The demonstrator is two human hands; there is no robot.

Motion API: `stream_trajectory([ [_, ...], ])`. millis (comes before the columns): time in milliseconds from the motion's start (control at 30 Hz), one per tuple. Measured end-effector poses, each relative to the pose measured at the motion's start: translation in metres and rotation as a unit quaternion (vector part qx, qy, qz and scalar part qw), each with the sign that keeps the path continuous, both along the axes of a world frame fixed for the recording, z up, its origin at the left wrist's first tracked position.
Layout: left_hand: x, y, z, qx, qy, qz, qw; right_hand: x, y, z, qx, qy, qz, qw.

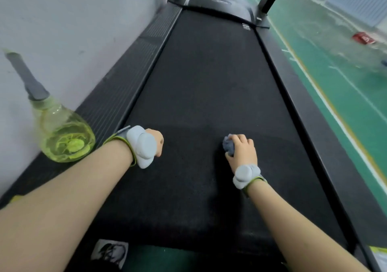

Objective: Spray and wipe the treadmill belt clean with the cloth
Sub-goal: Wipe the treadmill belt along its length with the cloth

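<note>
grey cloth [229,145] is sitting bunched in the right hand [243,151], fingers curling round it, pressing it onto the black treadmill belt [209,83]. the left hand [156,143] is resting there as an empty fist. the yellow-green spray bottle [65,137] is standing on the left side rail [117,95].

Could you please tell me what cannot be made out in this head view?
All in the head view:
- Left hand: fingers hidden behind the grey wrist device, so whether it holds anything is unclear.
- Cloth: mostly covered by the right hand gripping it.
- Spray bottle: nozzle tip blurred near the left edge.
- Treadmill: console cut off by the top edge.
- Red object on the floor: too blurred to identify.
</note>
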State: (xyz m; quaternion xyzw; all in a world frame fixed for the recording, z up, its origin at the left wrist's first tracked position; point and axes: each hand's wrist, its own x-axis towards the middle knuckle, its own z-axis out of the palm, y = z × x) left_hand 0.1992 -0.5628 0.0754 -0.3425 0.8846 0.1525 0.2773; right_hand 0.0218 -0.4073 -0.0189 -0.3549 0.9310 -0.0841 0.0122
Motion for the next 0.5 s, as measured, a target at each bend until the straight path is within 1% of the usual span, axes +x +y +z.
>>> stream_trajectory([
  [67,-0.013,0.009,0.001,0.003,0.012,-0.004,1.000,-0.024,0.030,0.003,0.010,-0.005,-0.062,0.998],
  [100,-0.025,0.018,-0.001,0.005,0.011,-0.020,1.000,-0.039,0.045,0.006,0.000,-0.022,-0.093,0.995],
  [200,-0.049,0.027,-0.011,-0.001,0.019,-0.051,0.999,-0.076,0.070,0.016,-0.075,-0.073,-0.170,0.980],
  [267,-0.068,0.034,-0.016,-0.006,0.025,-0.065,0.998,-0.106,0.082,0.029,-0.123,-0.096,-0.229,0.961],
  [400,-0.093,0.043,-0.027,-0.010,0.024,-0.089,0.996,-0.154,0.079,0.058,-0.179,-0.145,-0.240,0.943],
  [467,-0.101,0.047,-0.032,-0.017,0.030,-0.095,0.995,-0.166,0.073,0.069,-0.186,-0.164,-0.221,0.943],
  [500,-0.101,0.047,-0.034,-0.014,0.040,-0.090,0.995,-0.166,0.070,0.072,-0.188,-0.159,-0.206,0.947],
])
